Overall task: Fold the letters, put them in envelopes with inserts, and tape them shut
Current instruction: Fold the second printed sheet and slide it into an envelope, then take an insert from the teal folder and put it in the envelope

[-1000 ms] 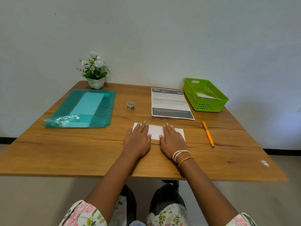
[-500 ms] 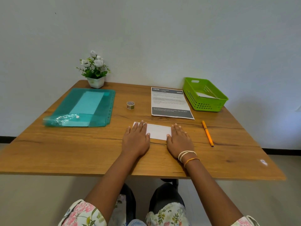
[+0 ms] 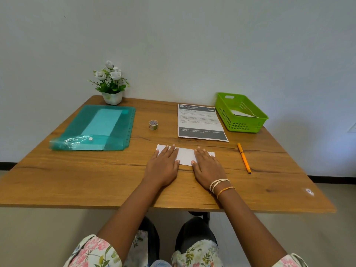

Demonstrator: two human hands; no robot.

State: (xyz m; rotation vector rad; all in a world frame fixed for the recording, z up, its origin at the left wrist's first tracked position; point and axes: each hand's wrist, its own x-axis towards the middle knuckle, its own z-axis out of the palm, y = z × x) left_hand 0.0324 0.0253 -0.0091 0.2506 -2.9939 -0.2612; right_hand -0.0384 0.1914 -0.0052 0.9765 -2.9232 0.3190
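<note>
A folded white letter (image 3: 185, 156) lies flat on the wooden table (image 3: 96, 176) in front of me. My left hand (image 3: 163, 164) presses palm-down on its left end, fingers spread. My right hand (image 3: 207, 166), with bangles at the wrist, presses flat on its right end, and a small paper corner shows past the fingers. A small roll of patterned tape (image 3: 153, 125) stands behind the letter. A teal plastic folder (image 3: 96, 128) with pale sheets inside lies at the left. A printed sheet (image 3: 200, 122) lies behind my right hand.
A green plastic basket (image 3: 242, 126) holding a white paper stands at the back right. An orange pen (image 3: 244, 158) lies right of the letter. A small pot of white flowers (image 3: 111, 83) sits at the back left by the wall.
My right hand slid right along the folded letter, then came back a little to the left. My left hand has stayed pressed on the left end.
</note>
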